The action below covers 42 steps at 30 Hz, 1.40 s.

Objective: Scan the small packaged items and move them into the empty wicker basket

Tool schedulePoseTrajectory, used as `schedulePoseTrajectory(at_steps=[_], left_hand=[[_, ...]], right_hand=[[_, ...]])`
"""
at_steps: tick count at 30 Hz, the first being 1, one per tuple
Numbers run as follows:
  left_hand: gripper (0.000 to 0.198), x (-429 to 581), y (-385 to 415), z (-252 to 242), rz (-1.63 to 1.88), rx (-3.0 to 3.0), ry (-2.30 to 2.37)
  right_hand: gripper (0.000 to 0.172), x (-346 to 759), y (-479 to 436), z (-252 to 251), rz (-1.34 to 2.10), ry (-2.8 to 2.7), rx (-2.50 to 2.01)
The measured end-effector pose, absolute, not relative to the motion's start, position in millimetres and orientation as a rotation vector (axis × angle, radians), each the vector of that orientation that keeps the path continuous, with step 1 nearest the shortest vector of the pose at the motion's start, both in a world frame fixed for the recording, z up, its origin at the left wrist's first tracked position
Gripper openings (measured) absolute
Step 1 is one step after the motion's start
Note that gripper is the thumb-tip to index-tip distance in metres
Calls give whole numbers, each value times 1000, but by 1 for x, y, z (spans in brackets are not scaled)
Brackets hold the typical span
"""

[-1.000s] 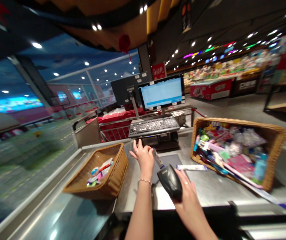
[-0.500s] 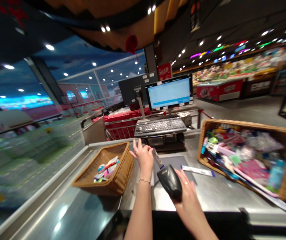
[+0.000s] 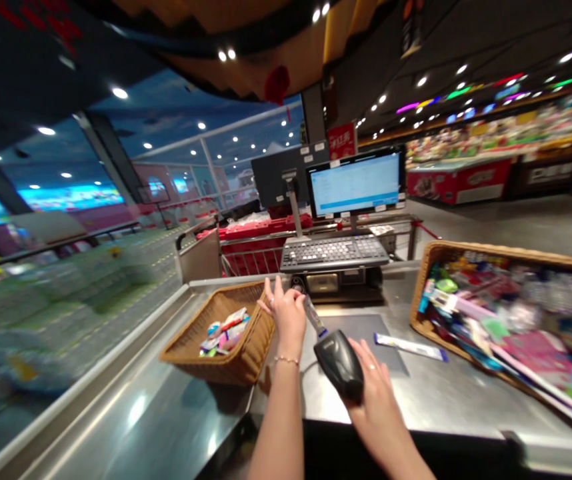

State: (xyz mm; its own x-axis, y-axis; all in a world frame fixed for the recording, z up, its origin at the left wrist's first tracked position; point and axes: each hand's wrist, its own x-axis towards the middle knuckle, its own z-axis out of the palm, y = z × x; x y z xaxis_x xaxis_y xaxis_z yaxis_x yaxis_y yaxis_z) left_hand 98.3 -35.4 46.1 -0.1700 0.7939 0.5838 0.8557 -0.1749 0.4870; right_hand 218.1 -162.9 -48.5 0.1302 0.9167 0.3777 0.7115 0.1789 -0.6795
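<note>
My right hand (image 3: 373,383) is wrapped round a black handheld barcode scanner (image 3: 339,363), its head tilted up and to the left. My left hand (image 3: 286,310) pinches the top end of a narrow, pale packet with a purple end (image 3: 316,317), its other fingers raised. The packet's lower tip comes close to the scanner's head; whether they touch I cannot tell. A similar long white packet with purple ends (image 3: 410,347) lies on the counter to the right of the scanner. Left of my left hand stands a wicker basket (image 3: 181,347) holding several small colourful packets (image 3: 226,331).
A larger wicker basket (image 3: 421,300), full of mixed goods, stands at the right. Behind the steel counter (image 3: 391,400) are a keyboard (image 3: 333,251) and a lit monitor (image 3: 359,183). A red shopping cart (image 3: 246,257) stands beyond the counter.
The whole scene has shifted right in view as the head turned left. Both hands keep nearly the same pose, still holding the packet and the scanner.
</note>
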Motion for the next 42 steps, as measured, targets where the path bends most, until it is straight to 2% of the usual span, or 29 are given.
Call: schedulePoseTrajectory(at_steps=[21,42], left_hand=[[13,61,-37,53,-1275,-1881,-2004],[12,17,-43,70,-1265,-1753,-1978]], right_hand=[[68,192,-155,-45,382,-1681,-1515],[61,158,-152,-43,456,-1747,-1427]])
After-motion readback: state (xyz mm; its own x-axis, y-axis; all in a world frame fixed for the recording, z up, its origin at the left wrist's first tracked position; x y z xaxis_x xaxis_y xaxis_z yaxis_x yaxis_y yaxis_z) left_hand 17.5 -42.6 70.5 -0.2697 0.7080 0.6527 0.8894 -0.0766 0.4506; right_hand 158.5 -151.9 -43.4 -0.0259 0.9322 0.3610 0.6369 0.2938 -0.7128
